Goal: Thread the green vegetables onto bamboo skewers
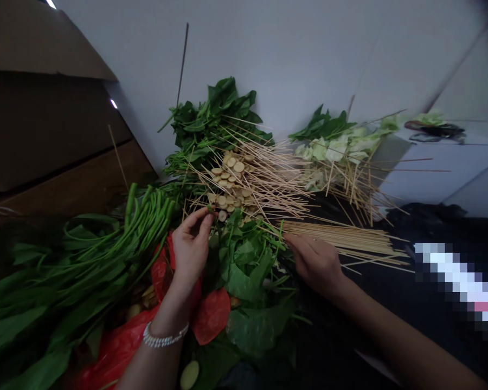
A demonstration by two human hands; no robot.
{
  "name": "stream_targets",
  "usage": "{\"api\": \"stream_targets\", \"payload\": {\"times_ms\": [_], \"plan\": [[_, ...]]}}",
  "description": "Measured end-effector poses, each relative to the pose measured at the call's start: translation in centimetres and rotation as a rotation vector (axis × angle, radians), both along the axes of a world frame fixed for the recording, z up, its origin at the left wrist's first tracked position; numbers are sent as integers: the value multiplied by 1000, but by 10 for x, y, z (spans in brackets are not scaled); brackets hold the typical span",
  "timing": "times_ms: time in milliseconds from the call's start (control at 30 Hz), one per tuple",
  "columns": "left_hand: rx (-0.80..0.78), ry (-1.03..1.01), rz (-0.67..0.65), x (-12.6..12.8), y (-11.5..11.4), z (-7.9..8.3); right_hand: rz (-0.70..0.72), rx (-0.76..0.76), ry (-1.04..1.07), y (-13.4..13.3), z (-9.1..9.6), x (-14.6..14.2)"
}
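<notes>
My left hand (193,244), a beaded bracelet at its wrist, is raised with thumb and forefinger pinched on a small green piece of stem (210,208). To the right, my right hand (315,264) is closed, its fingertips around a thin bamboo skewer (268,232) with green stems close by. Between and below my hands lies a heap of loose leafy greens (248,265). Just beyond them are several skewers threaded with pale round slices (231,173). A bundle of bare bamboo skewers (345,238) lies beside my right hand.
Long-stemmed greens (146,216) fill the left side, next to a red plastic bag (122,341). Skewered greens (223,114) are piled at the back, with skewered cabbage (337,149) to the right. A cardboard box (44,124) stands far left; black plastic (443,222) lies right.
</notes>
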State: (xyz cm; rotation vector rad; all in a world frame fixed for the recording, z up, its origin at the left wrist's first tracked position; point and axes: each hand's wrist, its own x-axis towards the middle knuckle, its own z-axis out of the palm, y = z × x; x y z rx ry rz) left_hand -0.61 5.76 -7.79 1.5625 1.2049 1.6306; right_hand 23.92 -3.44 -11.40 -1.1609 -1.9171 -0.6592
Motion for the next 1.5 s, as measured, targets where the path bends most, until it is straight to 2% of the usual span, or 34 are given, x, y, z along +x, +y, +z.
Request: {"api": "stream_targets", "payload": {"times_ms": [67, 200, 367, 533, 933, 1267, 1500], "plan": [[-74, -181, -76, 3, -3, 3, 16, -9, 14, 0, 0, -1], [-301, -499, -309, 11, -8, 4, 39, -27, 19, -2, 0, -4], [-522, -537, -486, 24, -19, -1, 47, -26, -5, -4, 0, -7], [-589, -537, -590, 30, -25, -2, 61, -25, -10, -4, 1, -8], [-611, -487, -556, 30, -26, -5, 47, -22, -16, -4, 1, -9], [-552, -391, -503, 29, -25, -5, 35, -41, -37, -5, 2, -9], [-562, -323, -527, 28, -25, -8, 49, -56, -46, -6, 0, -10]]}}
